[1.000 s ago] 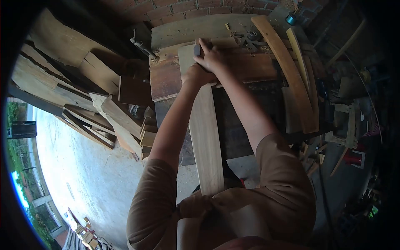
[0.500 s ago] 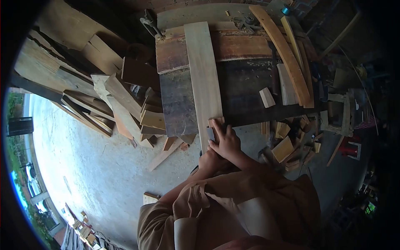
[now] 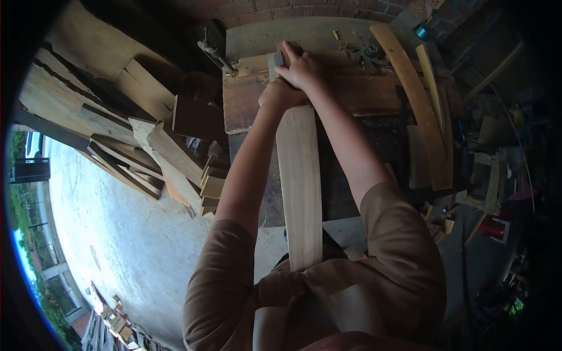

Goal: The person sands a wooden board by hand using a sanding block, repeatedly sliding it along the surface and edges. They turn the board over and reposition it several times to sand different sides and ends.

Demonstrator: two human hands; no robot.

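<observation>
A long pale board (image 3: 300, 187) lies lengthwise on the dark workbench (image 3: 269, 202), its near end at the person's waist. Near the board's far end, both hands are on a hand plane (image 3: 279, 58), of which only a wooden front part and a grey blade show. My left hand (image 3: 280, 95) is wrapped round the plane's rear, most of which it hides. My right hand (image 3: 300, 70) grips its side, the index finger stretched forward along the top.
Curved wooden pieces (image 3: 417, 108) lie on the bench's right side. A metal clamp (image 3: 213, 52) stands at its far left corner. Planks and offcuts (image 3: 170, 152) lean at the left. A brick wall (image 3: 293, 10) is behind the bench.
Both hands have moved forward along the board with the plane, from its near part to its far end. The arms are now stretched out, and the view has shifted slightly.
</observation>
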